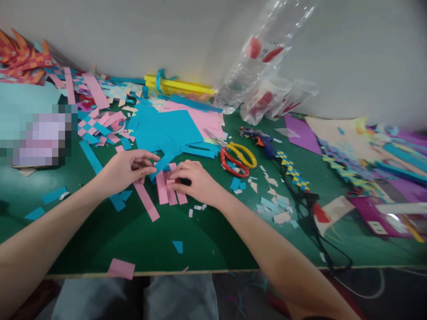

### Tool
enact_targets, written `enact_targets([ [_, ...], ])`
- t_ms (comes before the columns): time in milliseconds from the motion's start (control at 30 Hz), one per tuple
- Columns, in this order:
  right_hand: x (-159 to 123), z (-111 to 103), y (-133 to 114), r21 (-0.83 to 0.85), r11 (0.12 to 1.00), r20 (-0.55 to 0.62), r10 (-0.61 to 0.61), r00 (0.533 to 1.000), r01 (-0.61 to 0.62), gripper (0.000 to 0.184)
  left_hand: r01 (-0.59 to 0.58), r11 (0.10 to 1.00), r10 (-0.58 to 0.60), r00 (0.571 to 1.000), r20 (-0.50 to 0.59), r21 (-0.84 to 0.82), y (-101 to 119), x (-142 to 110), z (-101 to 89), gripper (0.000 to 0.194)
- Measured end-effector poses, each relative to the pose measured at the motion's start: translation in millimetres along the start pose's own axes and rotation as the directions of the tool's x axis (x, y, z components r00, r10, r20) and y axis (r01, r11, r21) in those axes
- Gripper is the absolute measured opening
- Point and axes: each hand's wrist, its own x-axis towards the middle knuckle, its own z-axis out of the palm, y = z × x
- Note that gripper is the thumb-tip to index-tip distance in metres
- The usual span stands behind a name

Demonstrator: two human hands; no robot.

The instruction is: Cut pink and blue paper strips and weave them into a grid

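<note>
My left hand (125,173) is closed, with thumb and fingertips at the near end of a blue paper strip (167,158). The strip slants over several pink paper strips (162,189) that lie side by side. My right hand (198,182) has its thumb and fingers closed on one of these pink strips, and parts of the strips are hidden under the fingers. A longer pink strip (147,202) runs out below my left hand. Blue paper sheets (167,126) lie just beyond both hands.
Scissors with red and yellow handles (235,161) lie right of the blue sheets. Farther right are a dark blue glue gun (263,141) and its black cable (296,195). Woven paper pieces (93,126) crowd the left. Plastic-wrapped cups (267,98) lean against the wall.
</note>
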Motion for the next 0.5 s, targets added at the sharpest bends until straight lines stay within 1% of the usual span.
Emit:
enact_targets([
  [67,0.8,0.7,0.4,0.010,1.000,-0.015,0.002,1.000,-0.002,0.032,-0.012,1.000,0.012,1.000,0.013,-0.011,-1.3,0.7,-0.4,0.032],
  [267,1.6,0.1,2.8,0.045,0.999,-0.037,-0.012,0.999,0.014,0.045,-0.082,0.993,0.081,0.997,0.010,0.081,2.6,-0.4,-0.5,0.025],
  [333,1.3,-0.8,4.1,0.062,0.998,-0.036,-0.006,0.999,0.008,0.043,-0.088,0.994,0.087,0.996,0.020,0.071,5.2,-1.2,-1.7,0.025],
  [433,0.8,-2.3,5.3,0.095,0.995,-0.021,0.002,1.000,0.000,0.034,-0.078,0.995,0.076,0.996,0.037,0.055,7.7,-1.5,-3.8,0.026],
  [500,0.9,-3.2,5.1,0.111,0.994,-0.023,0.004,1.000,-0.002,0.031,-0.061,0.997,0.059,0.998,0.036,0.046,7.8,-0.9,-4.7,0.027],
])
